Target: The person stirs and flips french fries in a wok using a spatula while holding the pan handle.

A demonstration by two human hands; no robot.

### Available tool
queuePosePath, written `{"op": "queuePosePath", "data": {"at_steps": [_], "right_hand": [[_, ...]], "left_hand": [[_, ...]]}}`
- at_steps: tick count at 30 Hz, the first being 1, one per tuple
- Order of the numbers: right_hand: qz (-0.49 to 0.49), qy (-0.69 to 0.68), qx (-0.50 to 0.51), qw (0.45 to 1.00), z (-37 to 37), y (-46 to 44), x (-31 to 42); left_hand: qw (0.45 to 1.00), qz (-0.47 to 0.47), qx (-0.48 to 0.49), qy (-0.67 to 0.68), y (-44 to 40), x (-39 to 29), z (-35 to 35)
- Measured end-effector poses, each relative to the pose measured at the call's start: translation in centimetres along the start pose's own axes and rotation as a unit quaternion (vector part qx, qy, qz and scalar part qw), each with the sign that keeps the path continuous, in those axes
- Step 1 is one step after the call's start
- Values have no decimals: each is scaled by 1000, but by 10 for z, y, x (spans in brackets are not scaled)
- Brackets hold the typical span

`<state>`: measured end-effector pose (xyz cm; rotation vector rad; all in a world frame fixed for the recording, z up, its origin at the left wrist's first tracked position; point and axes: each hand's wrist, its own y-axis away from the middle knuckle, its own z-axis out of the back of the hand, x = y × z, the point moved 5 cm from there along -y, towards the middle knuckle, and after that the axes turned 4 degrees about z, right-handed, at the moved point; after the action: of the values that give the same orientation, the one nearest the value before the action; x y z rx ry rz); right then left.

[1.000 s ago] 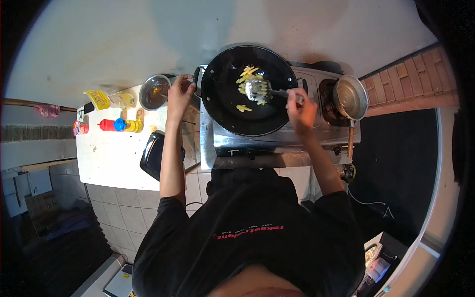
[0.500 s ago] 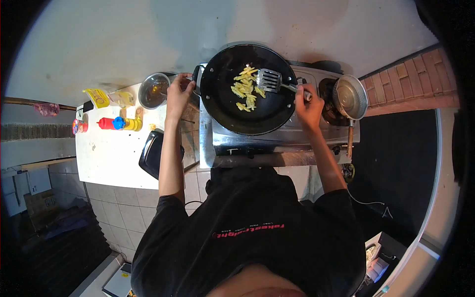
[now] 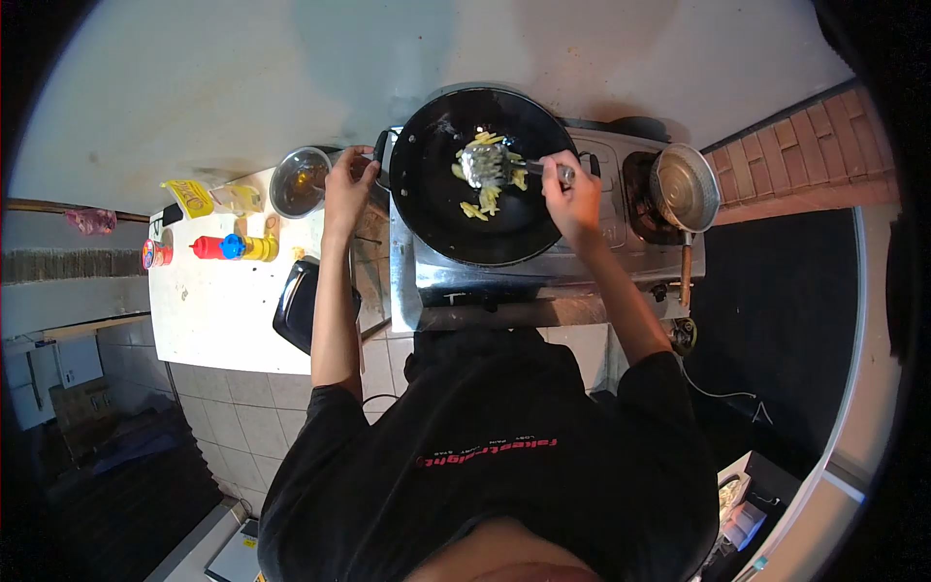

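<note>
spatula (image 3: 483, 165) blurred, yellow strips (image 3: 473, 210) partly covered, black wok (image 3: 465, 242) around them

On the pale worktop (image 3: 218, 325), a red bottle (image 3: 207, 247) lies just beside a blue-topped yellow bottle (image 3: 257, 248), with a small jar (image 3: 155, 254) near the left edge. A yellow packet (image 3: 192, 198) and a metal bowl (image 3: 300, 182) sit toward the wall; a glossy black object (image 3: 296, 303) rests at the right. Across the room, a saucepan (image 3: 687, 197) with a wooden handle (image 3: 687, 279) stands beside brickwork (image 3: 786, 160).
</note>
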<state>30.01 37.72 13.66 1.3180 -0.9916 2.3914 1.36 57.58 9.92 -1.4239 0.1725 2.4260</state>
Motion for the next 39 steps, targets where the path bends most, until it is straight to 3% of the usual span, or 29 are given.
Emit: {"op": "queuePosePath", "data": {"at_steps": [4,9,13,18,22,26,28,31,33,36,39], "right_hand": [[-5,57,58,997,-2,3,5],[16,42,21,999,16,-8,20],[99,88,12,991,33,-1,37],[222,185,101,952,18,48,38],[178,175,29,968,24,40,31],[215,159,59,962,19,46,32],[171,169,20,971,24,41,26],[218,203,102,949,13,49,34],[227,157,79,958,14,44,32],[201,214,65,954,12,40,32],[245,169,106,949,8,43,36]], "left_hand": [[1000,8,2,-3,2,2,0],[1000,22,18,-12,2,0,1],[1000,3,5,22,1,2,-1],[1000,5,-7,-2,3,-9,1],[1000,9,5,4,0,-2,0],[1000,2,4,8,-2,0,-2],[1000,6,3,11,1,-1,0],[999,22,6,23,1,-1,-1],[1000,14,8,11,-1,-1,-1],[1000,19,3,1,1,-2,-1],[1000,22,8,6,-1,-2,-1]]}}
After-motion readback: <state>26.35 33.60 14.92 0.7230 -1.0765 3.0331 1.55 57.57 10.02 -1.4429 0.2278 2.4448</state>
